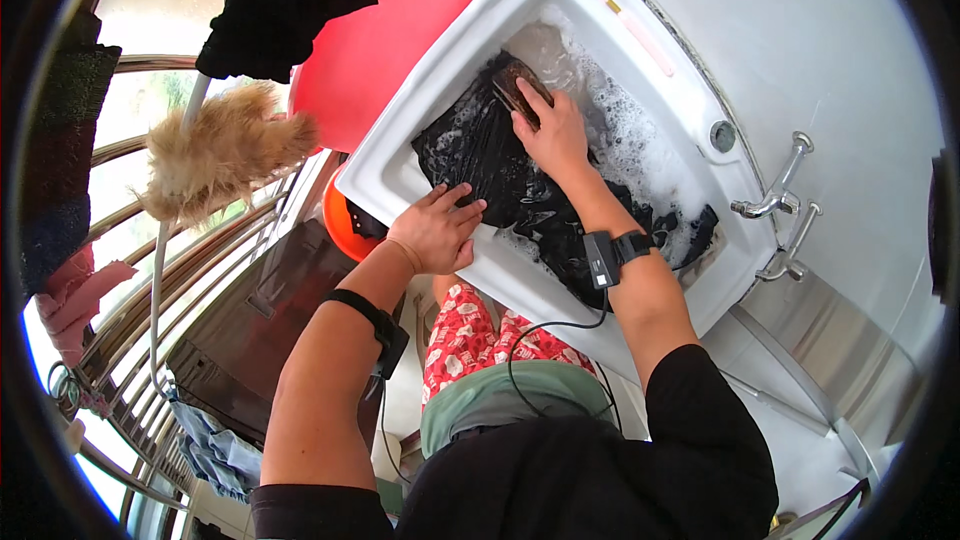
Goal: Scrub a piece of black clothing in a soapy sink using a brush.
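Observation:
A wet black garment [465, 150] lies spread in the white sink [400, 105], part of it on the sloped side and part down in soapy water [640, 135]. My right hand [556, 135] grips a brown scrub brush [518, 80], pressed to the cloth near its far edge. The bristles are hidden beneath it. My left hand [437, 228] rests on the near left part of the garment at the sink's front rim, fingers spread and flat on the cloth.
Two metal taps [775, 202] stand at the right. A pink-handled toothbrush [635, 30] lies on the far ledge. Behind the sink's left is a large pink basin [385, 40]; an orange bucket [342, 215] sits below. A black cloth [280, 15] and a furry tan item [225, 150] hang left.

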`<action>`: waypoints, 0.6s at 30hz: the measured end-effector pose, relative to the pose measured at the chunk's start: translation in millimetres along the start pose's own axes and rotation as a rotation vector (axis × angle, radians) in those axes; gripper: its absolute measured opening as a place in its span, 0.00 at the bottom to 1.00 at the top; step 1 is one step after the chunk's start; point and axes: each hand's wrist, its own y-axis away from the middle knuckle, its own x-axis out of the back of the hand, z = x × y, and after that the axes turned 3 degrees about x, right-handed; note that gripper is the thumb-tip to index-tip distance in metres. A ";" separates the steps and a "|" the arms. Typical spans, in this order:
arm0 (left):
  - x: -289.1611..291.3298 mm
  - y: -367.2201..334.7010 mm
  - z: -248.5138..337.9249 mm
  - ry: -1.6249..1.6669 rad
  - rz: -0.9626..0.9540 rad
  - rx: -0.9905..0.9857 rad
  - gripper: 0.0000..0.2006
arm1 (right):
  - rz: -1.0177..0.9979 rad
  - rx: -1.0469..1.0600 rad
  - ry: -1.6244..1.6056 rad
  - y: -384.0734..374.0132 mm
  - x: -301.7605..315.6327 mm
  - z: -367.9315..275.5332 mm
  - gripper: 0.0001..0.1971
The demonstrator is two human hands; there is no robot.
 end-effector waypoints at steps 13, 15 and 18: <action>-8.9 7.8 -0.9 -0.027 0.035 0.047 0.21 | -0.047 -0.008 0.079 19.8 4.7 18.7 0.27; -9.5 7.3 1.1 -0.007 0.049 0.062 0.21 | -0.060 -0.024 0.082 7.3 -1.1 35.0 0.27; -4.2 -0.5 0.9 0.006 0.069 0.057 0.21 | 0.085 -0.210 -0.188 -2.2 -1.7 41.8 0.26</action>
